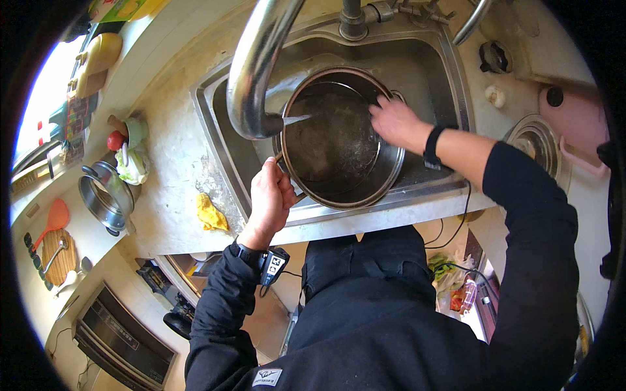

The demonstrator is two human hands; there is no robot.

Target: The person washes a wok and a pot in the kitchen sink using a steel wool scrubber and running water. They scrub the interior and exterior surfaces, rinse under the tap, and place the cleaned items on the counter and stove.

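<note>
A large, dark-bottomed metal pot (pixel 326 150) sits in the stainless-steel sink (pixel 424 72). My left hand (pixel 268 195) is closed around the pot's side handle at its left. Over the right rim reaches my right hand (pixel 394 120), its fingers bent together against the inner wall; whether they hold anything is hidden. From the curved chrome faucet (pixel 251 85), a thin stream of water (pixel 297 119) runs into the pot. Some liquid and pale residue show on the bottom.
A yellow cloth (pixel 210 212) lies on the counter left of the sink. Farther left stand a lidded steel pot (pixel 104 199) and a pale green cup (pixel 135 131). To the right are stacked metal bowls (pixel 536 140), a garlic bulb (pixel 495 96) and a pink container (pixel 574 120).
</note>
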